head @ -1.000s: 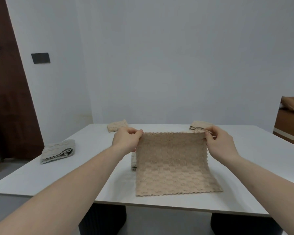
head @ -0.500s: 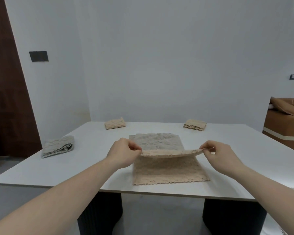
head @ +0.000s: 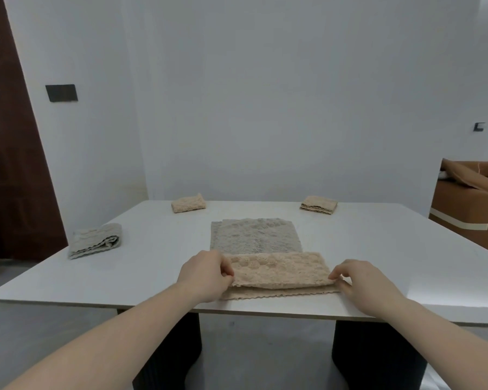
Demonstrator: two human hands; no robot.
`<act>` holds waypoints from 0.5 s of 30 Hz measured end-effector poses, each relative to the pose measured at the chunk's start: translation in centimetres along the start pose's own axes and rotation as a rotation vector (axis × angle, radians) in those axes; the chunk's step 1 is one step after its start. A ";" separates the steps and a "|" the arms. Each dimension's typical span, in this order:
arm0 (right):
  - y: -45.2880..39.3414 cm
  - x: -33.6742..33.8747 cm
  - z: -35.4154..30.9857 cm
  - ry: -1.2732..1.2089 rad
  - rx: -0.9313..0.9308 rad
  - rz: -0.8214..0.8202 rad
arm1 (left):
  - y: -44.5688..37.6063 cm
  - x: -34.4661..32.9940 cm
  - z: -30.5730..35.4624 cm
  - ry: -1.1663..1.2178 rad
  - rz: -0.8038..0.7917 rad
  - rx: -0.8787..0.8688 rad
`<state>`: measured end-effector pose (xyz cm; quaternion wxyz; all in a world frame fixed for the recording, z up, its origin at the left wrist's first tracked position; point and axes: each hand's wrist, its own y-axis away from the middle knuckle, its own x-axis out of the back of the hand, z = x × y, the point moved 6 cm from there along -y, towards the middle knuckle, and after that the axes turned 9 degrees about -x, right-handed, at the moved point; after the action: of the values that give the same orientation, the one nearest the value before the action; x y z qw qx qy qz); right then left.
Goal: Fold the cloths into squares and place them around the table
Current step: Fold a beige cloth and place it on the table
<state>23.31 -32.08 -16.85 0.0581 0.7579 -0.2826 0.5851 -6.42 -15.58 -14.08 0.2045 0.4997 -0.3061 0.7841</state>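
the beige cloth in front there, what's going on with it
A person is folding it. The left hand and right hand each pinch an end of the beige cloth, its top layer doubled over toward the near edge of the white table. A grey cloth lies flat just behind it. Three folded cloths already sit along the left and far edges.

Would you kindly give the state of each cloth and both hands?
Beige textured cloth: folded in half, hands pinching.
Grey flat cloth: spread, unfolded.
Grey left cloth: folded.
Beige far-left cloth: folded.
Beige far-right cloth: folded.
Left hand: pinching.
Right hand: pinching.
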 end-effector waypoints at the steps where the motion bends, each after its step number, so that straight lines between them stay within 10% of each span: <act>1: 0.1 -0.2 0.0 0.008 0.001 -0.006 | 0.1 -0.2 0.0 -0.009 -0.011 0.000; 15: -0.3 -0.4 -0.1 -0.074 -0.135 -0.074 | -0.9 -1.2 0.5 -0.119 -0.059 -0.034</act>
<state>23.30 -31.60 -17.10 0.1203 0.7834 -0.2954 0.5335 -5.05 -15.26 -14.75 0.2173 0.5507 -0.3161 0.7414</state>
